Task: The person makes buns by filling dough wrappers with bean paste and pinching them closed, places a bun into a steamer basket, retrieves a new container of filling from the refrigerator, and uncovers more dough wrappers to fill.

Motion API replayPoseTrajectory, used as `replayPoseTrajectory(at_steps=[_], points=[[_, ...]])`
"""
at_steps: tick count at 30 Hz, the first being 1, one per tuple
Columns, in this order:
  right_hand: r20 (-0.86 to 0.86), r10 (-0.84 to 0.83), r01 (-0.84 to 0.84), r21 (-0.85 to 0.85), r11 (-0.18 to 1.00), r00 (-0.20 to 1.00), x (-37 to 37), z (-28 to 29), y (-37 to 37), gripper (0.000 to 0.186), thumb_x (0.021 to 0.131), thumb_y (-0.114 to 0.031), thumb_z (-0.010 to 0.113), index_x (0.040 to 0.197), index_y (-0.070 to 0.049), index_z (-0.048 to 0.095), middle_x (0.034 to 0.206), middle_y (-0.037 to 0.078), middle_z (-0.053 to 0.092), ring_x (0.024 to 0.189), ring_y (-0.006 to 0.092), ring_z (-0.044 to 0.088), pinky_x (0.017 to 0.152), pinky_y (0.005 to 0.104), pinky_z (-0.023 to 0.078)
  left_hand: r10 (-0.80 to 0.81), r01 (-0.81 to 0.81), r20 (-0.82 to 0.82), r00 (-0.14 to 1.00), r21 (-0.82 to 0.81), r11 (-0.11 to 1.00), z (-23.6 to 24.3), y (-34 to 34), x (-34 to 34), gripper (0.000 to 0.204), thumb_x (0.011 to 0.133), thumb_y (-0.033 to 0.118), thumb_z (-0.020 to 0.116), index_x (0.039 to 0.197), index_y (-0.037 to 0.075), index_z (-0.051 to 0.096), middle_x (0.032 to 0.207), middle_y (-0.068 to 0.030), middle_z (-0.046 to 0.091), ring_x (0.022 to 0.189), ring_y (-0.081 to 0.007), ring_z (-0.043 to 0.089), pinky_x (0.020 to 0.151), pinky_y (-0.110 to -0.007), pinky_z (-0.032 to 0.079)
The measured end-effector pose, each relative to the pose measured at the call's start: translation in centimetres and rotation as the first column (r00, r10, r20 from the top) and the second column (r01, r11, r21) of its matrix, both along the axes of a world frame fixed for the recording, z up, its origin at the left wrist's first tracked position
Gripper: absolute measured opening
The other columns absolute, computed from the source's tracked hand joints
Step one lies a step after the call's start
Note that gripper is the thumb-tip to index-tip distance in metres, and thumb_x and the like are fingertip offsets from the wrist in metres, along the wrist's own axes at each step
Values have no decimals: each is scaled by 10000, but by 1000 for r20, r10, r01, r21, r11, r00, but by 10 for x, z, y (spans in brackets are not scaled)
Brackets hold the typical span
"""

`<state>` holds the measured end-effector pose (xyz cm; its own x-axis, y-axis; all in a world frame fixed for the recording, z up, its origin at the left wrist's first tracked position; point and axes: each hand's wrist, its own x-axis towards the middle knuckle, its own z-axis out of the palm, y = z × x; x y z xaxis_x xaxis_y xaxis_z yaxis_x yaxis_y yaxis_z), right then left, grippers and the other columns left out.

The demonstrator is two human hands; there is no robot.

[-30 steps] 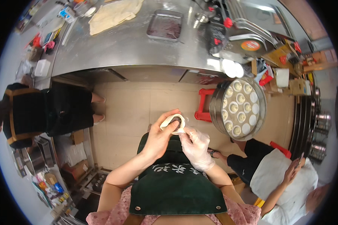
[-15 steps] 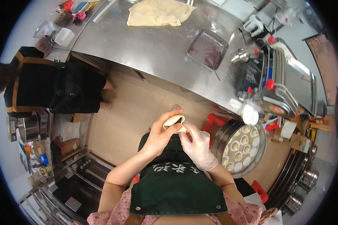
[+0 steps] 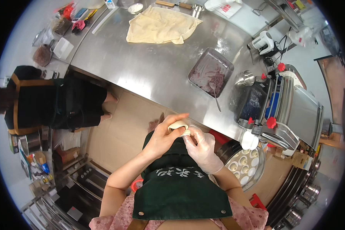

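My left hand (image 3: 163,136) is bare and cups a small pale dough bun (image 3: 179,125) in front of my green apron. My right hand (image 3: 201,147), in a clear glove, pinches the bun's top edge with its fingertips. Both hands hold the bun just off the near edge of the steel table (image 3: 149,65). On the table ahead sits a metal tray of dark purple filling (image 3: 211,73) with a spoon (image 3: 215,100) resting in it.
A pale cloth (image 3: 161,25) lies at the table's far side. A dough machine (image 3: 287,107) with red knobs stands at right. A round steamer of white buns (image 3: 243,165) sits low at right. A person in black (image 3: 46,99) stands at left.
The view has swung toward the table, so the table and filling tray now lie ahead and the steamer sits lower right. Both hands stay together on the bun.
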<state>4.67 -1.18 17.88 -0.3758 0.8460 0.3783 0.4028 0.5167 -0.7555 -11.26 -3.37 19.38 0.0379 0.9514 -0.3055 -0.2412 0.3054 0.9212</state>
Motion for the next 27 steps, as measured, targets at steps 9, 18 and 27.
replayPoseTrajectory(at_steps=[9,18,27], points=[[27,-123,124,-76,989,992,-31,11,20,357,760,52,685,1092,-38,590,761,118,655,635,278,664,574,350,521,-151,201,-295,944,148,968,-5,43,-25,330,987,90,470,1294,-6,543,1228,-160,547,1085,-243,568,972,-331,428],[-42,-280,282,60,958,959,-61,0,28,415,753,49,719,1137,-44,592,661,101,644,494,234,623,474,317,485,120,-73,380,917,-136,988,-11,45,-21,363,1000,114,485,1350,22,510,1171,-39,572,1077,-118,534,914,-274,453],[141,-291,290,27,957,946,-59,3,25,447,750,37,714,1167,-25,569,641,102,613,519,254,631,489,360,500,3,7,-95,996,108,994,-14,50,-29,331,986,106,493,1302,52,573,1371,-118,443,1191,-196,489,999,-300,407]])
